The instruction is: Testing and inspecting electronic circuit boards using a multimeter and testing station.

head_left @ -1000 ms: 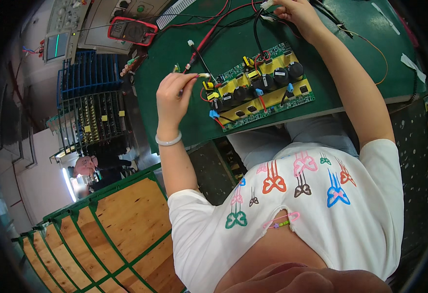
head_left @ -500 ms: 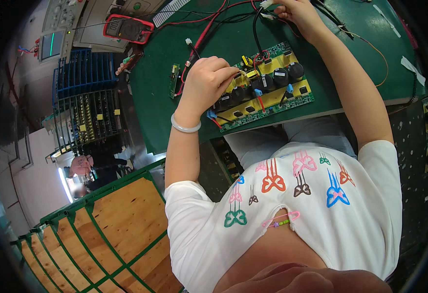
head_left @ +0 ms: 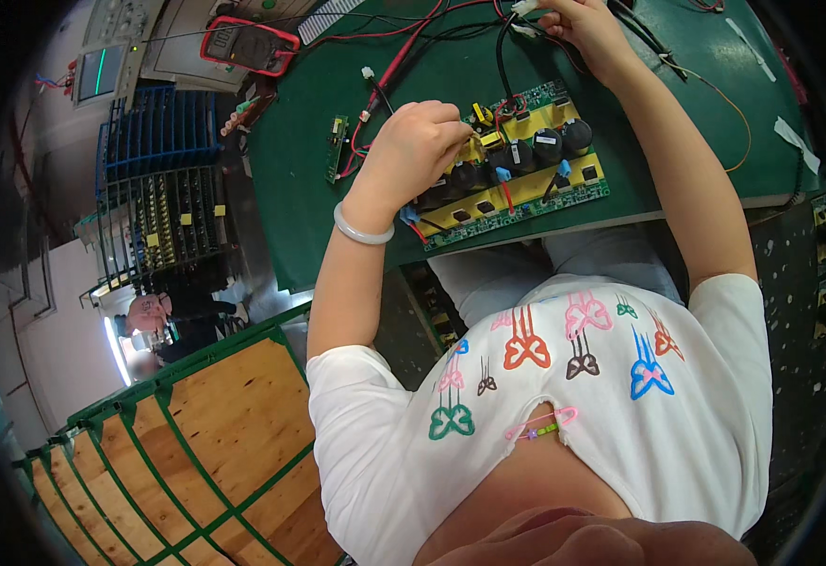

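Observation:
A green circuit board (head_left: 578,195) with yellow strips and several black cylindrical capacitors (head_left: 547,144) lies near the table's front edge. My left hand (head_left: 420,149), a pale bangle on its wrist, is bent over the board's left part. Its thumb and fingers are pinched together; what lies between them is hidden. Farther off, past the board's far right corner, my right hand (head_left: 587,36) grips a white plug connector (head_left: 524,8) at the picture's top edge. A black cable (head_left: 501,61) runs from near that connector down to the board.
Left of the board lies a small green circuit board (head_left: 336,146) with red wires and a white-tipped lead (head_left: 369,74). A red multimeter (head_left: 248,47) and an oscilloscope (head_left: 100,75) stand at the far left. Black cables (head_left: 644,36) and a paper strip (head_left: 796,140) lie on the right.
My left hand has shifted slightly right and away from me over the board, still pinched. My right hand keeps its hold on the white plug connector. The whole view has shifted a little.

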Demonstrator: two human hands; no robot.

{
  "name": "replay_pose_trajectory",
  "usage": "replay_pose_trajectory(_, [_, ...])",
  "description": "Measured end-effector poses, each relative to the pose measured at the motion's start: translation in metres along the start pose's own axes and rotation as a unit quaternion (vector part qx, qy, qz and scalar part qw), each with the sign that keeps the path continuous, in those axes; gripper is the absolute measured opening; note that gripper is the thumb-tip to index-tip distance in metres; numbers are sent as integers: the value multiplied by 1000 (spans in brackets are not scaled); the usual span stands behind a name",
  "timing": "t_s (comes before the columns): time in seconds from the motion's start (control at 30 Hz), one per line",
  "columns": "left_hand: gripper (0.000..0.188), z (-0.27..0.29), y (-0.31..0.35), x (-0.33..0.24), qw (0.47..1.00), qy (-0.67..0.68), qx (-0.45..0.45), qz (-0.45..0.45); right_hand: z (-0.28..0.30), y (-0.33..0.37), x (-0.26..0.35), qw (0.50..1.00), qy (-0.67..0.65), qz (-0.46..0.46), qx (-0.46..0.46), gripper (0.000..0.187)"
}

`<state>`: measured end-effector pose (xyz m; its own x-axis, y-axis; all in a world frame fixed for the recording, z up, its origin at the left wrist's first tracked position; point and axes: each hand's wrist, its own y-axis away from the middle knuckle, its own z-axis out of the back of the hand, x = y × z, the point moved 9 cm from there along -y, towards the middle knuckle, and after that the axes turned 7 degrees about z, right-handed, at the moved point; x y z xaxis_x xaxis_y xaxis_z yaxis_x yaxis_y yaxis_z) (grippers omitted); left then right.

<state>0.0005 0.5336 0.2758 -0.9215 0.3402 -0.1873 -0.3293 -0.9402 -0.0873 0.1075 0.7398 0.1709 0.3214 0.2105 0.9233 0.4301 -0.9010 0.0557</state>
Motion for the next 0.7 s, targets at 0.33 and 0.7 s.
replay_pose_trajectory(0.33, [16,11,16,4,993,5,-83,83,-18,-1,15,977,70,181,91,49])
replay_pose_trajectory(0.7, [41,1,88,-29,954,2,-208,218,-2,23,84,860,351,366,-55,18])
